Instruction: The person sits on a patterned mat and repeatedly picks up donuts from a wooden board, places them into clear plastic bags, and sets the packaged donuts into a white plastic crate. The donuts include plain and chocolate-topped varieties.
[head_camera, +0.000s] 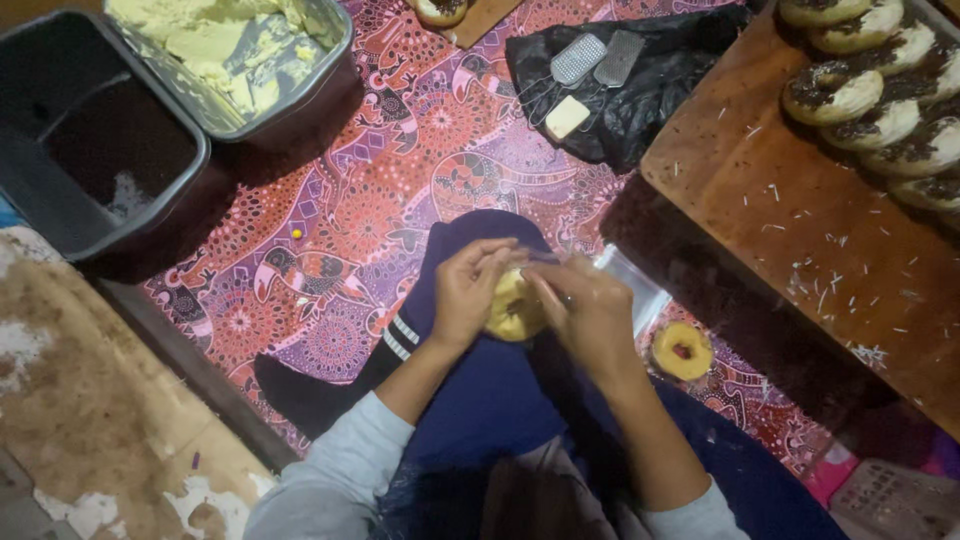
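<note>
A patterned red and purple cloth (380, 200) covers the floor. At right stands a low wooden table (800, 220), scattered with white shreds, carrying a row of chocolate-topped doughnuts (870, 90). At upper left are a dark empty plastic tub (60, 150) and a tub of pale yellow dough (230, 50). Over the lap, the left hand (465, 290) and right hand (590, 315) both pinch one soft yellow ring doughnut (515, 310) between them. Another yellow doughnut (682, 350) lies on the cloth near the right hand.

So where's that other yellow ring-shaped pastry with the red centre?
In the head view, the yellow ring-shaped pastry with the red centre lies on the patterned purple cloth, just to the right of the person's right hand, near the wooden board.
</note>
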